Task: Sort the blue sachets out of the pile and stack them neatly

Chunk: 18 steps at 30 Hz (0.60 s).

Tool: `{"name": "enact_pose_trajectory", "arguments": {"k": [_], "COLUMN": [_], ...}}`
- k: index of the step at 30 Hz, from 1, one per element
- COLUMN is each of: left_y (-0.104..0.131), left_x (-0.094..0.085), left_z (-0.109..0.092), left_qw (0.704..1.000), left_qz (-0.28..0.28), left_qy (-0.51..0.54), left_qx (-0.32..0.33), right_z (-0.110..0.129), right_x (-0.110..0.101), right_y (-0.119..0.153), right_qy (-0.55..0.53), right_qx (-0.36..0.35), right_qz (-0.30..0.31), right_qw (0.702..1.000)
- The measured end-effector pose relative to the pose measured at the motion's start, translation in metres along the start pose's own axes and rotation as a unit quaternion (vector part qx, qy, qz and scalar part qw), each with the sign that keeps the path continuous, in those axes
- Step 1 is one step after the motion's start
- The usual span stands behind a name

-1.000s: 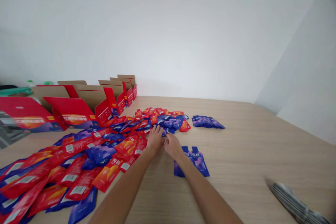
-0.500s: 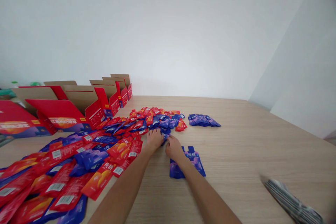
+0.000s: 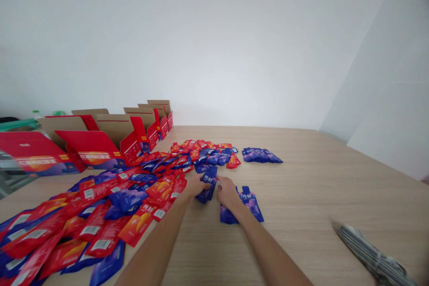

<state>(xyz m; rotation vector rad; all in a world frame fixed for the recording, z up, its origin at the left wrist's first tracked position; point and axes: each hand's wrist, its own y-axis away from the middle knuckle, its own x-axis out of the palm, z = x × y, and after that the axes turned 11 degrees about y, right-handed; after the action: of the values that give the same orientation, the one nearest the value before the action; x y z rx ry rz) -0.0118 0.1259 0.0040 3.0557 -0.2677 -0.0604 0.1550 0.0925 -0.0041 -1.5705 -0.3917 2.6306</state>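
My left hand is closed around blue pouches with white lettering, its thumb across the front one. They are tilted up above the table, and at least one more pouch shows behind. My right hand has its fingers curled in a pinch at the right edge of these pouches. Beneath and beside my right wrist, blue pouches lie flat side by side. A mixed heap of red pouches and blue pouches spreads to the left of my left arm.
Open red cartons stand in a row at the back left. A group of overlapping blue pouches lies farther back, right of the heap. A striped cloth-wrapped item with a pointed tip rests on the table at front right.
My left hand has lifted blue pouches from the near edge of the heap and drawn them closer. My right hand has come slightly nearer and right. The view has shifted a little left.
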Motion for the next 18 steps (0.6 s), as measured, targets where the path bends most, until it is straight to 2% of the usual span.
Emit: {"name": "enact_pose_trajectory", "arguments": {"k": [3,7,10,14,18], "left_y": [0.026,0.062,0.083,0.097,0.099], "left_x": [0.001,0.009,0.015,0.017,0.012], "left_z": [0.004,0.009,0.012,0.012,0.012], "left_qw": [0.996,0.982,0.958,0.937,0.935], "left_qz": [0.008,-0.005,-0.020,-0.045,-0.008], "left_qy": [0.091,0.187,0.284,0.344,0.355], "left_qx": [0.011,0.019,0.019,0.024,0.004], "right_z": [0.005,0.016,0.021,0.017,0.004], "right_x": [-0.010,-0.014,-0.013,-0.011,-0.012], "right_y": [0.016,0.043,0.063,0.078,0.078], "right_qy": [-0.061,-0.138,-0.184,-0.308,-0.344], "right_qx": [0.004,0.000,0.029,0.069,0.107], "right_qz": [-0.010,-0.001,-0.001,0.016,0.012], "right_qw": [0.998,0.990,0.982,0.949,0.933]}}
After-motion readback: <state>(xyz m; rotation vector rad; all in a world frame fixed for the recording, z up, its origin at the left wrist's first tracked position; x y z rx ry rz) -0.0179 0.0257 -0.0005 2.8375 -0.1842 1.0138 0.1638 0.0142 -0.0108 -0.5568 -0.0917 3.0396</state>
